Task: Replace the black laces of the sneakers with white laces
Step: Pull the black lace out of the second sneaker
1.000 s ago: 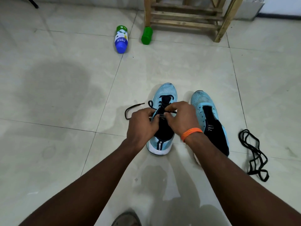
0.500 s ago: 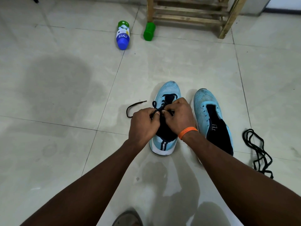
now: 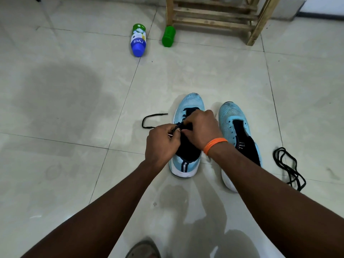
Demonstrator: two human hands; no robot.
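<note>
Two light blue sneakers stand side by side on the tiled floor. The left sneaker (image 3: 189, 103) still carries a black lace (image 3: 149, 120), whose free end loops out onto the floor to its left. My left hand (image 3: 162, 144) pinches this lace over the sneaker's tongue. My right hand (image 3: 201, 129), with an orange band on the wrist, grips the lace at the eyelets beside it. The right sneaker (image 3: 232, 120) has bare eyelets. A loose black lace (image 3: 287, 166) lies in a heap to its right. No white lace is in view.
A blue and white bottle (image 3: 138, 40) and a green bottle (image 3: 168, 36) lie on the floor at the back. A wooden rack (image 3: 214, 17) stands behind them. The tip of a grey sandal (image 3: 143, 248) shows at the bottom edge.
My hands have shifted a little toward the toe along the left sneaker's lacing, still working the black lace. The view has tilted slightly.
</note>
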